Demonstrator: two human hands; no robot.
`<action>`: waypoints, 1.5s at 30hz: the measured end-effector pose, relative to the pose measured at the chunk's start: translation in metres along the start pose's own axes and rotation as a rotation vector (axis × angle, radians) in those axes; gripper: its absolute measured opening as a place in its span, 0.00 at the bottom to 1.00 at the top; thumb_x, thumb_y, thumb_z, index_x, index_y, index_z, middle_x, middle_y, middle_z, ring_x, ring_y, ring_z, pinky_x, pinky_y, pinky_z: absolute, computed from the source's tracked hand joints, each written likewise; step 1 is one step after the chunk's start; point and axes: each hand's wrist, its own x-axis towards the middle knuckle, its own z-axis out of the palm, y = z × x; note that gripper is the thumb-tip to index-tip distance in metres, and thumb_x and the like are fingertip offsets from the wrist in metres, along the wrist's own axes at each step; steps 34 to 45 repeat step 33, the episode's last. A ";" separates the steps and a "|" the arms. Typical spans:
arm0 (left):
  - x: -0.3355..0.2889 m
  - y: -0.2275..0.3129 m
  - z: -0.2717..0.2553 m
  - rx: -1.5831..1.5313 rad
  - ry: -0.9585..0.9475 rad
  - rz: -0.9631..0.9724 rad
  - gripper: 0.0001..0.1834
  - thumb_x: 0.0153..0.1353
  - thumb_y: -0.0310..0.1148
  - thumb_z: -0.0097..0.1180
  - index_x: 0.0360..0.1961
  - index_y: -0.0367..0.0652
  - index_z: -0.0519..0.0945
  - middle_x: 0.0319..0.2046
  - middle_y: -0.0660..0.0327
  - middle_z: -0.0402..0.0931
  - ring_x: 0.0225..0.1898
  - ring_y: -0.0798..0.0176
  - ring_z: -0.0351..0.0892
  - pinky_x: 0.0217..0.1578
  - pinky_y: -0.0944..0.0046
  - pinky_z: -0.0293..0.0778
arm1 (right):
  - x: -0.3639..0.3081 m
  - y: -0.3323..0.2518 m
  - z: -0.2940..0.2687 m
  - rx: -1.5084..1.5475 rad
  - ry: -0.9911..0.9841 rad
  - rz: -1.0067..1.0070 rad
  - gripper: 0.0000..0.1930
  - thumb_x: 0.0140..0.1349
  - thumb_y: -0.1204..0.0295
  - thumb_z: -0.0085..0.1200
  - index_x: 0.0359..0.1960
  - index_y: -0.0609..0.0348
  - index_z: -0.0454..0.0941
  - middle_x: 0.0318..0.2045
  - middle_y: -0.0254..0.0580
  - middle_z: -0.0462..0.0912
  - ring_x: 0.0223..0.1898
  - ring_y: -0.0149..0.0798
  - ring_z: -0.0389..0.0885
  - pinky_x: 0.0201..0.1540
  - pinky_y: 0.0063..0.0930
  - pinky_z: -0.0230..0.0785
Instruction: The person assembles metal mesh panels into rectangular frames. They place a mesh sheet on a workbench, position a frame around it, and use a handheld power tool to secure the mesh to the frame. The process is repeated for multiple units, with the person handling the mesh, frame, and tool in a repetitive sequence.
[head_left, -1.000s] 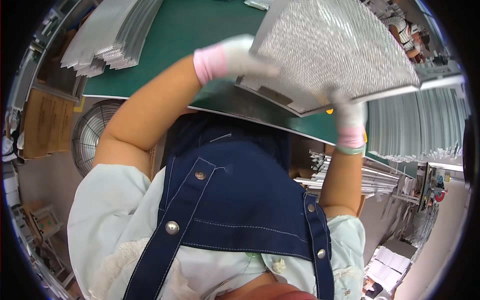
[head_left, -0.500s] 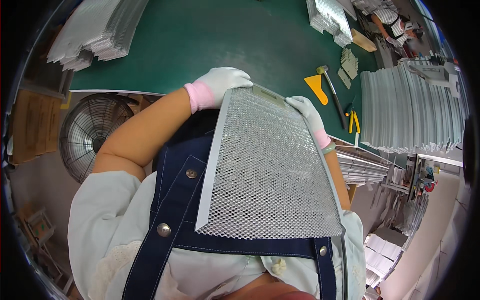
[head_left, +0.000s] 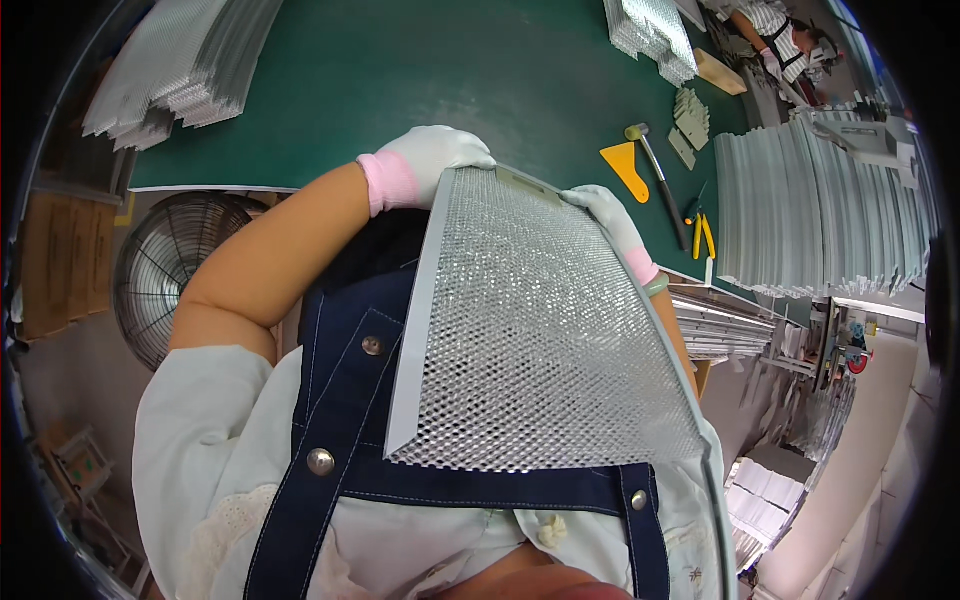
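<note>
A silver metal mesh filter panel [head_left: 550, 330] is held up in front of my chest, its near end close to my apron. A smooth grey metal strip [head_left: 418, 330] runs down its left side, and a small plate [head_left: 528, 184] sits on its far edge. My left hand [head_left: 435, 160], in a white glove with a pink cuff, is closed over the far left corner. At the far right corner, my right hand [head_left: 612, 220], gloved likewise, grips the edge with the thumb side on top. The fingers beneath the panel are hidden.
On the green table [head_left: 400, 80] are a yellow scraper [head_left: 625, 170], a hammer [head_left: 660, 185], yellow-handled pliers [head_left: 703, 238] and small metal plates [head_left: 690, 125]. Mesh sheets [head_left: 190, 60] are stacked far left, grey strips [head_left: 820, 205] right. A fan [head_left: 165, 280] stands left; a co-worker [head_left: 775, 40] is far right.
The panel's near right corner has shifted outward to the right, and its right edge bows more. Both hands keep their grip. The whole view has shifted slightly.
</note>
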 end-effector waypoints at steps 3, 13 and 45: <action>0.005 -0.002 -0.003 -0.020 -0.013 0.007 0.17 0.61 0.36 0.57 0.49 0.42 0.81 0.50 0.54 0.81 0.53 0.49 0.79 0.54 0.54 0.74 | -0.003 0.007 -0.001 0.064 0.035 0.050 0.12 0.59 0.79 0.55 0.46 0.61 0.80 0.45 0.47 0.81 0.49 0.45 0.79 0.56 0.31 0.71; 0.013 -0.017 -0.002 -0.097 0.186 -0.187 0.14 0.55 0.38 0.64 0.40 0.43 0.85 0.41 0.53 0.83 0.46 0.46 0.80 0.48 0.53 0.76 | -0.003 0.014 0.004 0.018 0.148 0.328 0.13 0.57 0.77 0.63 0.45 0.64 0.82 0.42 0.43 0.85 0.45 0.37 0.82 0.51 0.29 0.74; 0.016 -0.021 -0.015 -0.215 -0.011 -0.234 0.20 0.54 0.34 0.64 0.49 0.41 0.82 0.46 0.46 0.80 0.52 0.48 0.77 0.58 0.55 0.68 | 0.010 0.033 -0.005 0.212 0.031 0.347 0.26 0.52 0.80 0.69 0.54 0.62 0.77 0.49 0.41 0.83 0.51 0.38 0.81 0.56 0.31 0.73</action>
